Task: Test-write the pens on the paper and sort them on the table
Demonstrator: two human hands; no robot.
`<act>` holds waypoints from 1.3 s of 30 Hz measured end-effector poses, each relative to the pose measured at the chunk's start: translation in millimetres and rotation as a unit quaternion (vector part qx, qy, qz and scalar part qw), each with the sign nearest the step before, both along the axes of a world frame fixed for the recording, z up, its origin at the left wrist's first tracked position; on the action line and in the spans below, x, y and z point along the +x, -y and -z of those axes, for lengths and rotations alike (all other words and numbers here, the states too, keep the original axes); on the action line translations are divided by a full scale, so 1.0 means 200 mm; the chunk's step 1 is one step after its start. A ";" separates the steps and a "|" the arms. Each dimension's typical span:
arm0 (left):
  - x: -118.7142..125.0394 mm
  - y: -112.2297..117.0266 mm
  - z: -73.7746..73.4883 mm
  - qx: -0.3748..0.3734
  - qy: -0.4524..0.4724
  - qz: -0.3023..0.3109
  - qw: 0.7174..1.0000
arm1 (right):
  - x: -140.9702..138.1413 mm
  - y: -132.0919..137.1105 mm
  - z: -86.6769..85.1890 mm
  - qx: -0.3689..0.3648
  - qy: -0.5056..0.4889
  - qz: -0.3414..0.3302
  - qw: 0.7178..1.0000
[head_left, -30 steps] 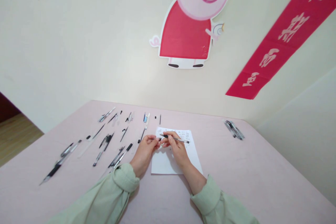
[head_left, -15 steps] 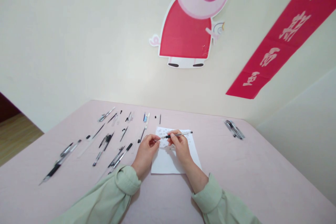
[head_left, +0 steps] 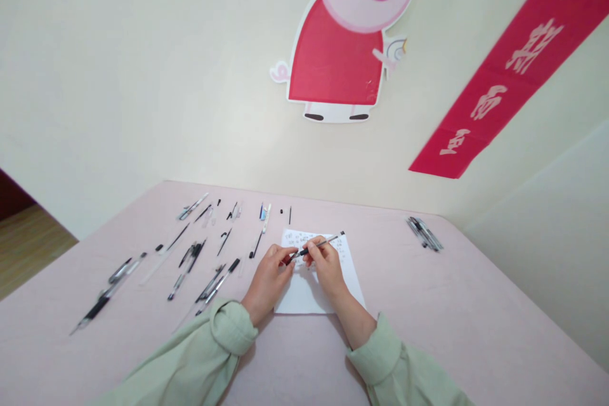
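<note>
Above the sheet of paper (head_left: pixel 304 299), my right hand (head_left: pixel 327 268) is closed around a gel pen (head_left: pixel 329 240) with a clear barrel and a black grip. The pen slants, its tail up to the right and its tip pointing left toward my other hand. My left hand (head_left: pixel 269 276) pinches a small dark piece (head_left: pixel 288 261), which looks like a pen cap, right at the pen's tip. Whether the cap touches the tip is hard to make out. Handwriting covers the upper part of the paper.
Left of the paper lie several pens (head_left: pixel 188 269), loose refills (head_left: pixel 257 244) and small caps (head_left: pixel 158 247) in rough groups on the pink tablecloth (head_left: pixel 428 330). A bundle of pens (head_left: pixel 424 234) rests at the back right. Behind the table stands a wall (head_left: pixel 166 76).
The pen has tilted, its tail rising and its tip dropping slightly. My left hand has come a little closer, and the dark cap now shows at the pen's tip.
</note>
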State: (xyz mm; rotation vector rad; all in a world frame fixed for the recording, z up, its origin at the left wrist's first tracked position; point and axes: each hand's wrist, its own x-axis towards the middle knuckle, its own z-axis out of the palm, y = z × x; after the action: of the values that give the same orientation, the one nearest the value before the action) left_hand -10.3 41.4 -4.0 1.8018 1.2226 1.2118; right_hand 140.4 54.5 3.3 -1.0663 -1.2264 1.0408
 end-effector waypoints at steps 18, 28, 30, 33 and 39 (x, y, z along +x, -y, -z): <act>0.01 0.02 -0.04 -0.040 0.015 0.010 0.999 | -0.01 0.00 0.00 -0.036 -0.004 -0.024 0.999; 0.01 0.02 -0.05 -0.092 0.039 0.033 0.994 | -0.01 0.00 0.01 -0.054 -0.032 -0.030 0.998; 0.01 0.02 -0.05 -0.098 0.044 0.031 0.994 | -0.02 0.00 0.02 -0.056 -0.034 -0.035 0.997; 0.01 0.03 -0.05 -0.105 0.049 0.030 0.993 | -0.02 0.00 0.03 -0.055 -0.031 -0.042 0.997; 0.01 0.04 -0.06 -0.130 0.082 0.046 0.987 | -0.02 0.00 0.04 -0.039 -0.020 -0.045 0.998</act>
State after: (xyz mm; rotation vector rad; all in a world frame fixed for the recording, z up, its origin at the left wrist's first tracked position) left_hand -7.7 34.3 8.8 1.5203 1.1328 1.0715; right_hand 136.6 54.4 -4.5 -1.0535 -1.2199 1.1816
